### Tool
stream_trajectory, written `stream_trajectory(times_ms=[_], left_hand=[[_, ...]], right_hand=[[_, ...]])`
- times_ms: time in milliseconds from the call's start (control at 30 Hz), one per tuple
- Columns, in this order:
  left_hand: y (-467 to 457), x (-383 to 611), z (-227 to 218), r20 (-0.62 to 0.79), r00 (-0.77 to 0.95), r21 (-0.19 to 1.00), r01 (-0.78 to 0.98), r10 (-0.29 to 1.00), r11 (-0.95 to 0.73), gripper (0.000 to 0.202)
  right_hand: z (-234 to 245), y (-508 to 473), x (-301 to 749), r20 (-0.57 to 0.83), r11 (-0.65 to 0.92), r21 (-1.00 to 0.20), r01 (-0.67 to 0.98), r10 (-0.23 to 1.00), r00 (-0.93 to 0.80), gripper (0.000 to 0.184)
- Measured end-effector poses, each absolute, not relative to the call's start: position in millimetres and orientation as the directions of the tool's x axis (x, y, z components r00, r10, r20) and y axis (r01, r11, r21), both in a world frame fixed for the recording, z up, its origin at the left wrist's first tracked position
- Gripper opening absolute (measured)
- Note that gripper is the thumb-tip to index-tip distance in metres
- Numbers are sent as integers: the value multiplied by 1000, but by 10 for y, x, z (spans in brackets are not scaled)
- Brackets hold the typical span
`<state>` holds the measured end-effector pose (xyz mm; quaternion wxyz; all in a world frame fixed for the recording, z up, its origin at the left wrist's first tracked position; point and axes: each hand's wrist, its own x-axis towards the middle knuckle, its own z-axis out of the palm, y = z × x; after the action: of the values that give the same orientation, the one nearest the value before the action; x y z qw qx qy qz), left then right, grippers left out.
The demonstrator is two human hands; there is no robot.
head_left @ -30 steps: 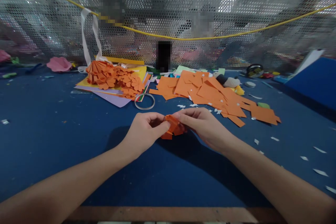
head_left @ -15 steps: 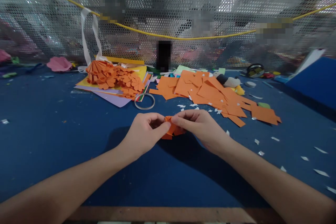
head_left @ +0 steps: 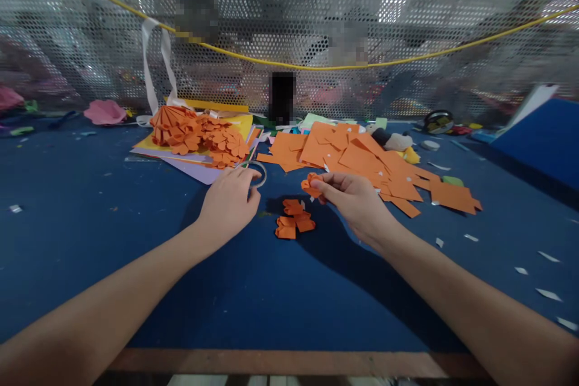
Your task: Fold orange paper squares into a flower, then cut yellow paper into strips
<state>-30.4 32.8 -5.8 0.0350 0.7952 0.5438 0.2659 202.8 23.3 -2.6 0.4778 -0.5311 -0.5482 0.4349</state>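
My right hand (head_left: 355,199) pinches a small folded orange paper piece (head_left: 312,184) between thumb and fingertips, raised above the table. Just below it, several more folded orange paper pieces (head_left: 294,223) lie close together on the blue tabletop. My left hand (head_left: 230,199) is over the near left side of a thin ring (head_left: 265,174), which looks like a nearly used-up tape roll. Its thumb and forefinger are apart, and part of the ring is hidden behind the hand.
Orange paper flowers (head_left: 199,132) are heaped on coloured sheets (head_left: 199,174) at the back left. Loose orange paper squares (head_left: 362,160) spread across the back right. White scraps (head_left: 549,294) are scattered at the right. A perforated metal screen (head_left: 253,24) with a yellow cord stands behind.
My left hand has let go of the orange paper and moved left to the ring. My right hand has lifted one folded piece up and away, uncovering the others on the table.
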Motion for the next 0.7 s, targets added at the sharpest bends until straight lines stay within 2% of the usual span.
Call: stream_trajectory(times_ms=[100, 233, 300, 400, 533, 633, 700], left_hand=[[360, -336, -121, 370, 304, 179, 904, 878, -389, 27], [383, -370, -134, 343, 406, 57, 891, 847, -450, 26], [385, -366, -121, 360, 419, 45, 885, 834, -464, 25], [363, -321, -96, 405, 361, 147, 881, 840, -449, 20], [304, -241, -61, 420, 279, 418, 785, 863, -458, 16], [257, -200, -48, 427, 260, 580, 657, 866, -483, 13], [226, -176, -55, 447, 254, 635, 586, 858, -504, 14]], right_hand=[[-22, 237, 2060, 66, 58, -971, 233, 997, 26, 28], [16, 176, 2040, 60, 78, -962, 263, 995, -78, 28], [32, 146, 2011, 52, 90, -967, 239, 985, -162, 29], [28, 148, 1986, 62, 101, -967, 234, 984, -168, 27], [-36, 229, 2024, 75, 80, -960, 267, 997, -28, 26], [-83, 266, 2064, 100, 90, -877, 471, 995, -5, 30], [-92, 256, 2067, 233, 200, -765, 612, 972, -27, 31]])
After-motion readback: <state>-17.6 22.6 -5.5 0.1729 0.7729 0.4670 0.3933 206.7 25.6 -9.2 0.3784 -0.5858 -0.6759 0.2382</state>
